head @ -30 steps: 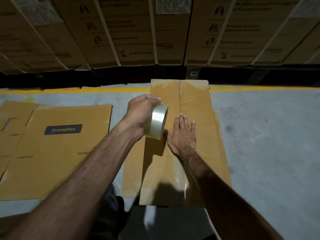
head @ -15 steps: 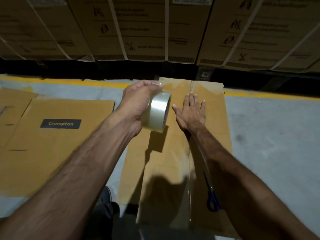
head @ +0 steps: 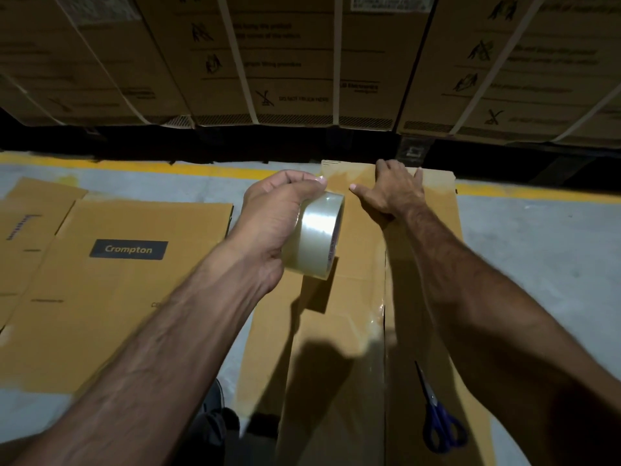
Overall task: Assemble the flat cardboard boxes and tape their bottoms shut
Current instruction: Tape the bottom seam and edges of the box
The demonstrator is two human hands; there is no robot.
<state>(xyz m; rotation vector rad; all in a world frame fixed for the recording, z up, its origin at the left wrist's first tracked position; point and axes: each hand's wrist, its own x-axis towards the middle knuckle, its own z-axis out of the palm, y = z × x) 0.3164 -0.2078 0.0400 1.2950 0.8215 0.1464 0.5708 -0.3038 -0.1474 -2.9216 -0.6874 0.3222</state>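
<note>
A long brown cardboard box (head: 356, 290) stands in front of me with its closed flaps facing up and clear tape along the centre seam. My left hand (head: 275, 223) grips a roll of clear packing tape (head: 316, 240), held above the box's left flap. My right hand (head: 393, 193) lies flat on the seam at the box's far end, its fingertips bent over the far edge. Blue-handled scissors (head: 440, 422) lie on the right flap near me.
Flat cardboard boxes (head: 111, 297), one with a "Crompton" label, lie on the grey floor to the left. A yellow floor line (head: 537, 193) runs behind the box. Strapped cartons (head: 285, 62) are stacked along the back. Bare concrete floor (head: 544, 264) lies to the right.
My right hand has slid along the seam from the middle of the box to its far edge. My left hand has kept the tape roll raised above the left flap.
</note>
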